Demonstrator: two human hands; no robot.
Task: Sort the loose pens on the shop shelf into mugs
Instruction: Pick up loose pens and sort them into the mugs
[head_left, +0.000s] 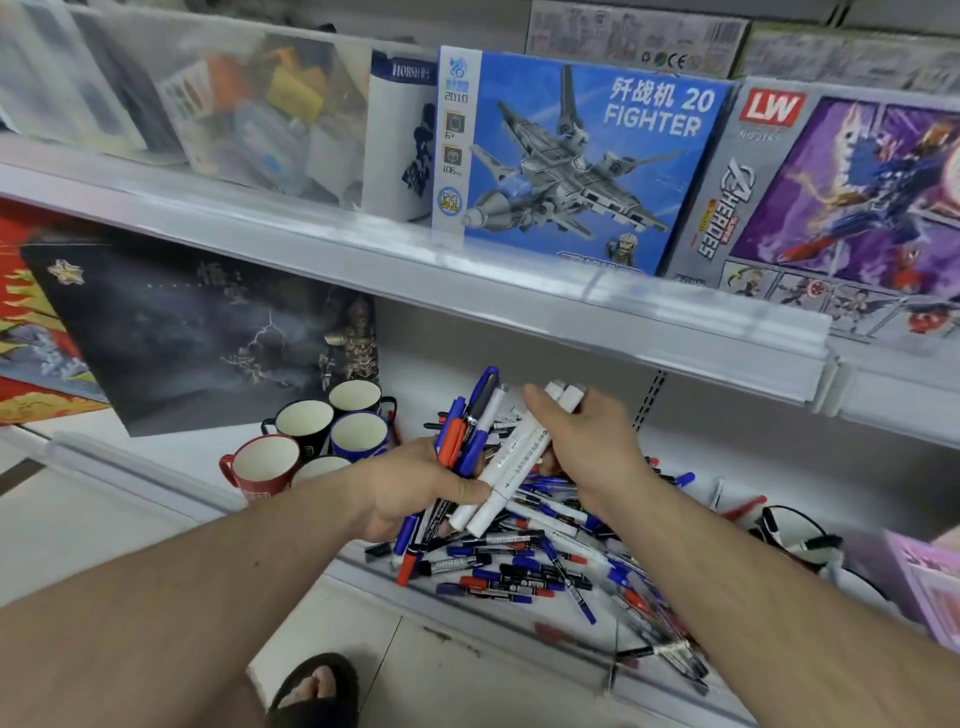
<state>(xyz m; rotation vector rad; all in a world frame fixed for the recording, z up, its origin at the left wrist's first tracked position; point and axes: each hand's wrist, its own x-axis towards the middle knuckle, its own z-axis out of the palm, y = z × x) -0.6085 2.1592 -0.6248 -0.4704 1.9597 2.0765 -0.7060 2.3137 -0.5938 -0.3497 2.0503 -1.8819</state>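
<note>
A heap of loose pens, blue, red and black, lies on the lower shop shelf. My left hand grips a bundle of pens and markers that stick up from its fist. My right hand holds two white markers near their upper ends, and the lower ends of these rest against my left thumb. Left of the heap stand several mugs: a red mug, a black mug, a blue mug and another dark mug. All of them look empty.
A dark poster box leans behind the mugs. The upper shelf edge overhangs close above my hands, with toy boxes on it. A black-handled item and a pink box lie to the right. My sandalled foot is on the floor below.
</note>
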